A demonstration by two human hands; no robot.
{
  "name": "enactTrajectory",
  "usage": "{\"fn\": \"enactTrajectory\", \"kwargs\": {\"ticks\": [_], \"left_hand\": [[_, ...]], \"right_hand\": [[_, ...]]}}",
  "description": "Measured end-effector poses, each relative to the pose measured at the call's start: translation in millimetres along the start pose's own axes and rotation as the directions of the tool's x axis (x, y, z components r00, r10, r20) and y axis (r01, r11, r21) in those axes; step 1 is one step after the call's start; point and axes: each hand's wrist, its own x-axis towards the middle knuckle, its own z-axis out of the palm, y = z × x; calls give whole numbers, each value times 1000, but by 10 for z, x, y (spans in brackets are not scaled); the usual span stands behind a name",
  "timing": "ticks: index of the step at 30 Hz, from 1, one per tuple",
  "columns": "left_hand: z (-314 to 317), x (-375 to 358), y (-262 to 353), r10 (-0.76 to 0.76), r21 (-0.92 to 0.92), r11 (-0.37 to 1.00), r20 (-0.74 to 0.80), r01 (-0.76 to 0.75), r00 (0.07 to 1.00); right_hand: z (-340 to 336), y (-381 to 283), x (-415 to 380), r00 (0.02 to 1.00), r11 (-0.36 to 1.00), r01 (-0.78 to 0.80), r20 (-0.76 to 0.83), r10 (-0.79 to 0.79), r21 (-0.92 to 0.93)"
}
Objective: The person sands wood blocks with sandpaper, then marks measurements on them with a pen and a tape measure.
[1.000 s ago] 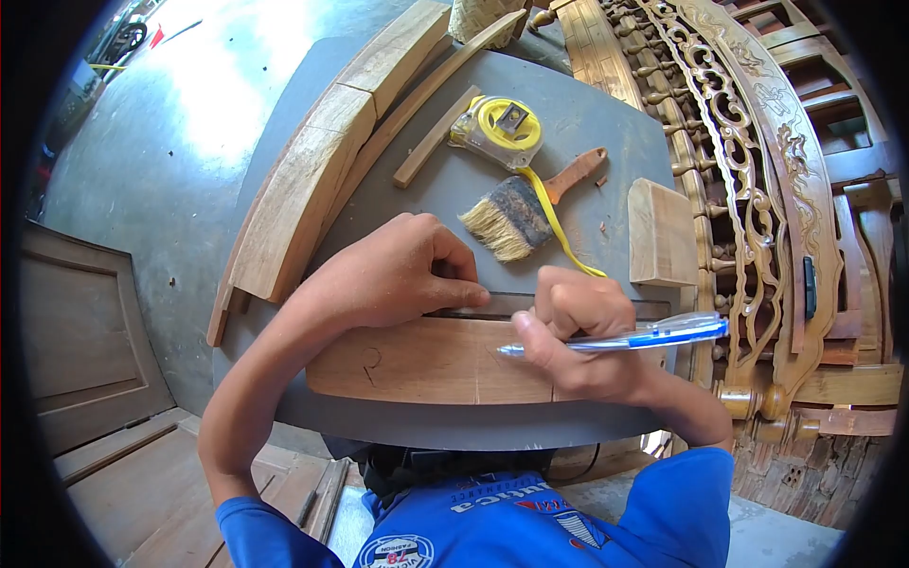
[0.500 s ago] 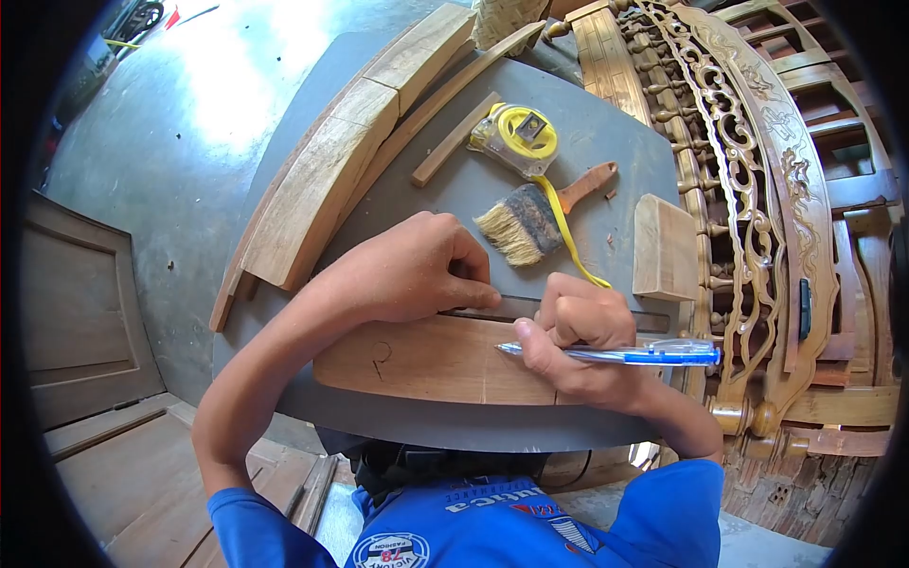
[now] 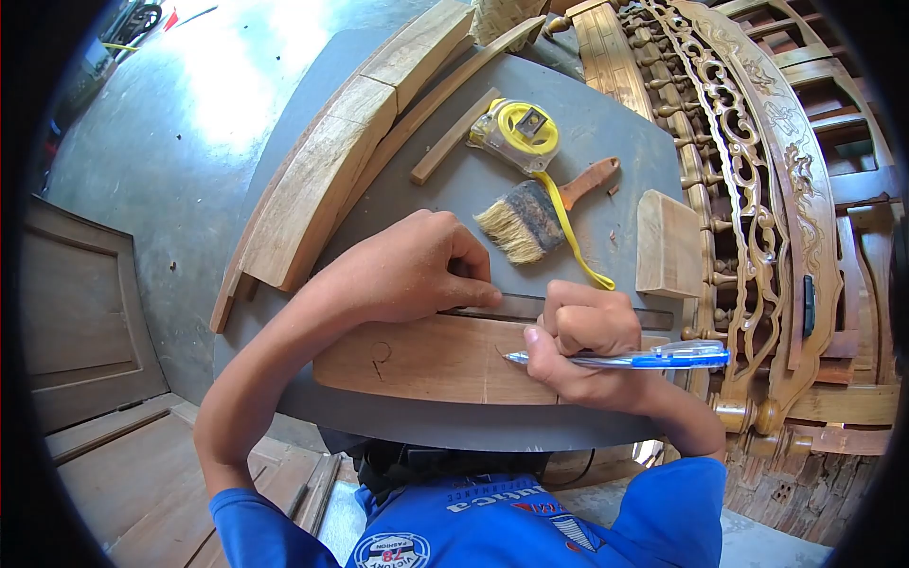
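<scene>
A flat wooden board [image 3: 431, 364] with a pencil-like mark near its left end lies along the near side of the grey table [image 3: 407, 426]. My left hand [image 3: 431, 270] is closed at the board's far edge, thumb and forefinger together by a thin dark strip [image 3: 606, 312]; what they pinch is too hidden to tell. My right hand [image 3: 587, 341] grips a blue and clear pen [image 3: 663, 356], its tip over the board right of the middle. Past my hands lie a yellow tape measure [image 3: 521, 133] and a wide brush [image 3: 525, 222] with a wooden handle.
Long curved wooden pieces [image 3: 331, 151] lie at the table's left, beside a short stick [image 3: 454, 137]. A wooden block [image 3: 668, 246] is near the right edge. Carved furniture [image 3: 786, 151] stands close on the right; panelled wood [image 3: 90, 293] is at the left.
My right hand and the pen have shifted slightly to the right, the pen tip with them. My left hand and the board look unmoved.
</scene>
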Motion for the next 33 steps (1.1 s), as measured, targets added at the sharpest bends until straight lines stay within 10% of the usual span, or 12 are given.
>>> {"fn": "enactTrajectory", "kwargs": {"ticks": [21, 28, 33], "left_hand": [[1, -10, 16, 2, -20, 1000, 17, -2, 1000], [-24, -30, -13, 212, -39, 977, 162, -208, 964], [-98, -67, 77, 63, 39, 996, 282, -77, 957]], "right_hand": [[-56, -26, -15, 999, 996, 22, 42, -26, 90], [-35, 69, -70, 982, 955, -115, -115, 151, 272], [-32, 137, -49, 960, 957, -95, -229, 161, 273]]}}
